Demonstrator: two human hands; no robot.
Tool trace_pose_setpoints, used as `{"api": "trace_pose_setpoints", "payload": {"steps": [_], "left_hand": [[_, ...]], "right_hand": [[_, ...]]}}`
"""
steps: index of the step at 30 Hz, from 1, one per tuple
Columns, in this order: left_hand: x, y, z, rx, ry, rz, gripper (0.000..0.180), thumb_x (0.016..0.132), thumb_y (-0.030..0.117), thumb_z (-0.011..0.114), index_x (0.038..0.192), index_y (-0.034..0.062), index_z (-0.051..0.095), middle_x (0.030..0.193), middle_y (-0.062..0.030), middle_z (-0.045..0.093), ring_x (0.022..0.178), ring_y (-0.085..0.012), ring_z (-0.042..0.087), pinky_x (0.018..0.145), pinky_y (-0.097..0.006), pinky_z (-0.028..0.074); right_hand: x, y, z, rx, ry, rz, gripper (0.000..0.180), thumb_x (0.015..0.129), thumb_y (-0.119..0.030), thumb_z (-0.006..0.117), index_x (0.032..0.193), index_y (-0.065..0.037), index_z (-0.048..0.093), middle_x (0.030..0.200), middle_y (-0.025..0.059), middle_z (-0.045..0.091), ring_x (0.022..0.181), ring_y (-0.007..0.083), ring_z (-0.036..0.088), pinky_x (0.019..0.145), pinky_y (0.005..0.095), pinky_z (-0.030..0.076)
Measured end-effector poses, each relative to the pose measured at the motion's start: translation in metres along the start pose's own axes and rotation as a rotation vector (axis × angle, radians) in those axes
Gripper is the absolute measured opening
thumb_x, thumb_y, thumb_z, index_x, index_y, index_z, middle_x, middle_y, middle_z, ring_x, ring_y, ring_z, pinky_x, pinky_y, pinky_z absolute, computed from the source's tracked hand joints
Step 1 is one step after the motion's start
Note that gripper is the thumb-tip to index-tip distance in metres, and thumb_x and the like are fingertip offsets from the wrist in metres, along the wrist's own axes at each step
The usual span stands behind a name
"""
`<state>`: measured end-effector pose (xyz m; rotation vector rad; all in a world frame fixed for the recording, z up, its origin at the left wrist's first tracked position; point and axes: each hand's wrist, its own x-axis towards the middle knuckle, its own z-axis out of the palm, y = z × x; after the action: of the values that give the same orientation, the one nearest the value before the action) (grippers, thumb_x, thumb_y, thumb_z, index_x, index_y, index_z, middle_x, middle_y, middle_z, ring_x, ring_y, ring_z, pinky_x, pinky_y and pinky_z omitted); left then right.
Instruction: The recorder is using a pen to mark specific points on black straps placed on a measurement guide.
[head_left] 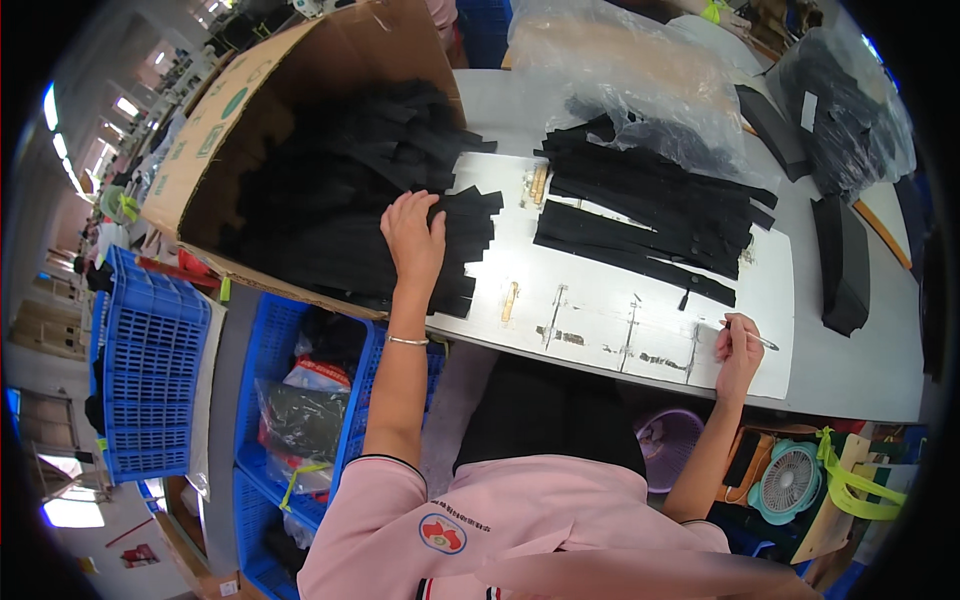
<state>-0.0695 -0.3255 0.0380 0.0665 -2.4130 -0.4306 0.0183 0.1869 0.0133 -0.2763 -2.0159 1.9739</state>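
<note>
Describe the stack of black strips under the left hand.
The stack of black strips looks like flat fabric pieces, layered with uneven, stepped ends. It lies at the table's left edge, half inside the tipped cardboard box. The left hand rests flat on top, fingers spread.

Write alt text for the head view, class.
The left hand presses on a stack of black strips beside a cardboard box, while the right hand holds a pen on the white board.
</note>
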Motion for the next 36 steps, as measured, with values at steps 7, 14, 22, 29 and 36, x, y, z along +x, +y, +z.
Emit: {"api": "trace_pose_setpoints", "payload": {"steps": [7,14,22,29,36], "left_hand": [[-0.003,0.003,-0.005,0.053,-0.066,0.036,0.028,0.084,0.006,0.076,0.112,0.0049,0.071,0.129,-0.0111,0.067,0.133,-0.0329,0.053,0.116,-0.050,0.032],[0.012,0.009,-0.017,-0.090,0.173,0.072,0.026,0.083,0.004,0.077,0.108,0.0062,0.069,0.112,-0.0106,0.071,0.117,-0.0315,0.062,0.107,-0.046,0.041],[-0.004,0.076,-0.026,-0.350,0.095,0.111,0.025,0.074,-0.003,0.074,0.095,0.0095,0.070,0.096,-0.0075,0.070,0.098,-0.0306,0.063,0.091,-0.042,0.045],[-0.085,0.172,0.031,-0.618,-0.192,0.368,0.018,0.076,0.002,0.075,0.092,0.0098,0.071,0.091,-0.0039,0.066,0.098,-0.0260,0.063,0.105,-0.044,0.042],[-0.121,0.235,0.053,-0.879,-0.397,0.363,0.023,0.082,0.007,0.076,0.103,0.0081,0.068,0.097,-0.0075,0.065,0.106,-0.0284,0.059,0.111,-0.044,0.036]], "right_hand": [[0.002,0.000,-0.003,0.032,-0.014,0.012,0.022,0.105,-0.021,0.062,0.103,-0.002,0.072,0.070,-0.0015,0.058,0.058,0.0030,0.045,0.051,0.0184,0.032],[0.005,0.000,0.000,0.014,-0.048,0.014,0.020,0.105,-0.020,0.062,0.103,-0.002,0.071,0.070,-0.0023,0.057,0.057,0.0025,0.044,0.051,0.0181,0.031],[0.004,0.011,-0.008,-0.010,-0.036,-0.008,0.018,0.104,-0.018,0.063,0.104,-0.002,0.071,0.070,-0.0023,0.057,0.055,0.0018,0.042,0.049,0.0182,0.029],[0.006,0.007,-0.005,0.011,-0.049,-0.028,0.022,0.107,-0.021,0.059,0.109,-0.002,0.069,0.071,-0.0011,0.057,0.055,0.0021,0.041,0.049,0.0186,0.029],[0.002,-0.003,0.014,-0.050,-0.025,-0.056,0.026,0.110,-0.025,0.054,0.114,-0.002,0.066,0.071,0.0012,0.060,0.056,0.0030,0.043,0.051,0.0187,0.031]]}}
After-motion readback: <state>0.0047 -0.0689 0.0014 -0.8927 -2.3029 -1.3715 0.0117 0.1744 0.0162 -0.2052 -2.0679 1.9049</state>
